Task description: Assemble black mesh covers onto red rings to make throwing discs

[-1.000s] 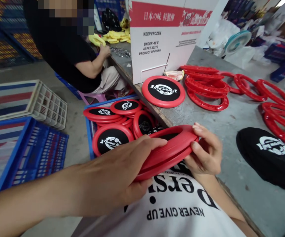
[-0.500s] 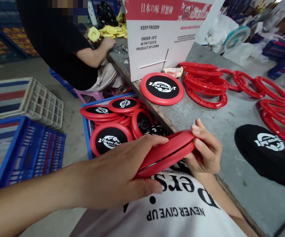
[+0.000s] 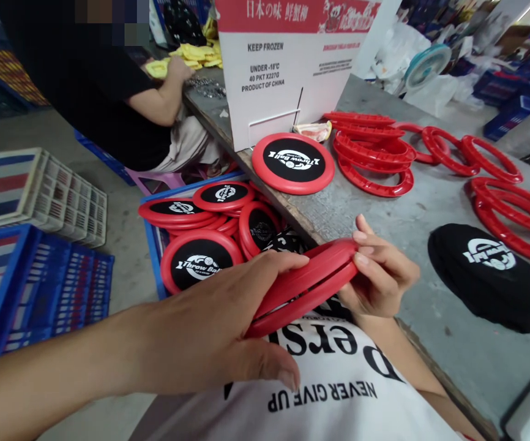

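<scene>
A red throwing disc point(image 3: 306, 275) is held edge-on in front of my shirt, with a dark gap between its two rim halves. My left hand point(image 3: 210, 324) grips its left side, fingers over the top and thumb below. At the opposite end, my right hand point(image 3: 379, 269) pinches the rim with fingers and thumb. A finished-looking disc point(image 3: 292, 163) with a black printed centre lies at the table edge. Several similar discs point(image 3: 202, 260) fill a blue crate below. On the right are a stack of black printed fabric rounds point(image 3: 485, 275) and loose red rings point(image 3: 375, 153).
A white printed carton panel point(image 3: 283, 73) stands upright on the grey table point(image 3: 412, 257). Beyond it, a co-worker in black point(image 3: 85, 92) sits beside yellow pieces point(image 3: 196, 55). A white crate point(image 3: 70, 196) and blue crate point(image 3: 63, 288) stand on the floor at left.
The view has shifted slightly, moving the table items a little left. The co-worker's hand has lowered the yellow piece to the table. Both my hands keep hold of the disc, almost unmoved.
</scene>
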The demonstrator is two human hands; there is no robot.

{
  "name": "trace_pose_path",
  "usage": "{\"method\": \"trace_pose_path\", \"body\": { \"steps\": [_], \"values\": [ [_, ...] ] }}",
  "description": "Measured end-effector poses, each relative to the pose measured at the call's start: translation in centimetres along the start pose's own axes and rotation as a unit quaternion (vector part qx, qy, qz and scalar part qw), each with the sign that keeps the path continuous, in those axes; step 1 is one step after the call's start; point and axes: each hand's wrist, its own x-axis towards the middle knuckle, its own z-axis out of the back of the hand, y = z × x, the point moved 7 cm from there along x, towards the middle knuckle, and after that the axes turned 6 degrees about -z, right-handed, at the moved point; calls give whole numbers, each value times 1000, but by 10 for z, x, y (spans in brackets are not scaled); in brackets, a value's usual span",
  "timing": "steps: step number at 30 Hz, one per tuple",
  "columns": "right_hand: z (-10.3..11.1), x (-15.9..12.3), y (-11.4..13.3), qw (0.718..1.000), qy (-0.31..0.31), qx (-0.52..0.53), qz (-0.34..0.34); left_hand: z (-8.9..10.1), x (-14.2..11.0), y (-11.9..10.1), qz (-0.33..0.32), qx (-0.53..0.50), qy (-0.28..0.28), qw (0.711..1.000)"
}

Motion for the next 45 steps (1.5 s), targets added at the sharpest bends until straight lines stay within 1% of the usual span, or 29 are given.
{"method": "trace_pose_path", "body": {
  "steps": [4, 7, 9, 11, 14, 16, 18, 21, 22, 24, 26, 27, 28, 29, 31, 33, 35, 36, 38, 40, 41, 42, 43, 44, 45],
  "values": [
    [0, -1, -2, 1000, 8, 10, 9, 2, 2, -1, -15, -23, 15, 1000],
    [-2, 0, -6, 999, 27, 21, 11, 3, 7, 0, -28, -65, 47, 996],
    [-4, 0, -11, 999, 34, 22, 6, 5, 13, 4, -32, -102, 72, 992],
    [-7, 1, -18, 999, 33, 16, -3, 8, 23, 13, -22, -133, 79, 988],
    [-13, 3, -31, 999, 32, 13, -30, 14, 40, 30, -4, -198, 62, 978],
    [-19, 4, -39, 997, 49, 14, -54, 17, 51, 41, 2, -240, 38, 970],
    [-26, 2, -46, 995, 70, 0, -74, 15, 58, 52, 15, -274, 20, 962],
    [-35, -8, -53, 990, 93, -12, -101, 8, 61, 74, 46, -302, -4, 952],
    [-39, -13, -55, 988, 103, -5, -113, 9, 60, 81, 51, -288, -21, 956],
    [-47, -22, -57, 983, 121, 16, -134, 15, 56, 91, 49, -206, -70, 975],
    [-51, -29, -57, 980, 128, 20, -154, 23, 49, 92, 30, -68, -110, 991],
    [-51, -31, -56, 979, 125, 13, -162, 26, 44, 88, 12, 11, -120, 993],
    [-50, -32, -55, 978, 120, 3, -169, 26, 40, 82, -13, 91, -123, 988],
    [-49, -33, -53, 978, 114, -9, -174, 23, 36, 75, -42, 168, -122, 977],
    [-45, -33, -47, 977, 104, -32, -182, 13, 28, 64, -86, 299, -125, 942],
    [-41, -32, -41, 976, 99, -50, -188, 4, 22, 62, -84, 385, -152, 906],
    [-37, -30, -36, 973, 107, -64, -195, 1, 20, 63, -69, 421, -191, 884],
    [-34, -28, -35, 971, 116, -65, -197, 0, 19, 63, -74, 424, -208, 878],
    [-26, -20, -33, 967, 146, -50, -201, -1, 17, 59, -104, 407, -228, 878],
    [-21, -12, -34, 951, 217, -7, -220, 1, 15, 54, -134, 380, -228, 886],
    [-21, -10, -36, 930, 275, 28, -242, 2, 13, 52, -143, 368, -224, 891],
    [-22, -10, -38, 896, 343, 72, -271, 2, 12, 49, -151, 357, -218, 896],
    [-23, -12, -38, 854, 406, 127, -301, 2, 11, 45, -164, 346, -213, 899],
    [-24, -14, -36, 808, 454, 191, -325, 2, 9, 40, -183, 334, -210, 901],
    [-23, -15, -32, 766, 484, 252, -340, 1, 8, 36, -203, 320, -207, 902]
  ]
}}
